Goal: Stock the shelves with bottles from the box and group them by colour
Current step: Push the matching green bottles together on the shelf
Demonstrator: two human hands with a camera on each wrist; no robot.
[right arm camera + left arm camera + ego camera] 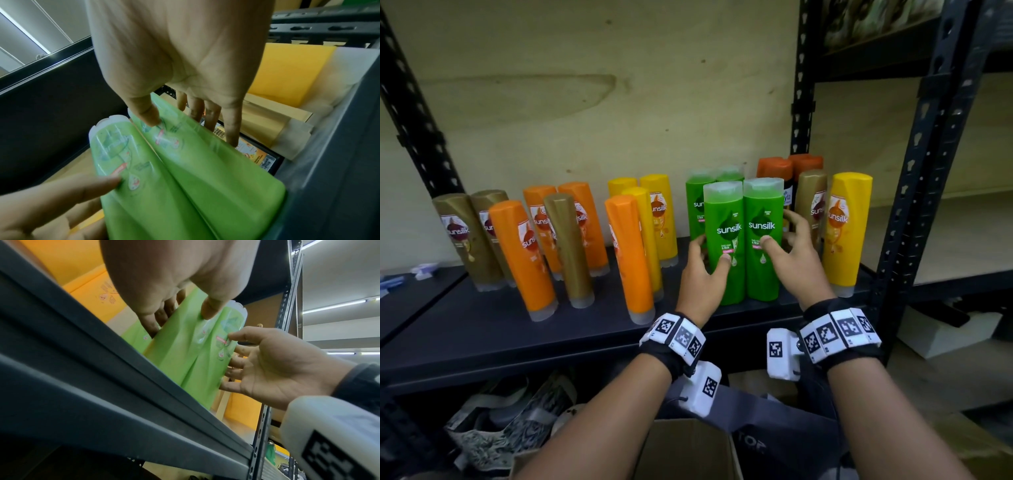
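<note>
Two green Sunsilk bottles stand side by side near the front of the dark shelf (482,329). My left hand (710,253) grips the left green bottle (724,226), thumb on its label and fingers round its left side. My right hand (779,228) grips the right green bottle (763,274), thumb on the front and fingers along its right side. In the left wrist view my left hand (180,319) pinches the bottle (174,353). Seen from the right wrist, my right hand (191,131) spans its bottle (205,178). Two more green bottles (697,192) stand behind.
Orange bottles (524,253), gold bottles (465,236) and yellow bottles (661,212) stand mixed to the left. A yellow bottle (847,229), a gold bottle (811,202) and dark orange-capped bottles (774,171) crowd the right, beside the black upright (914,192). The cardboard box (688,448) sits below.
</note>
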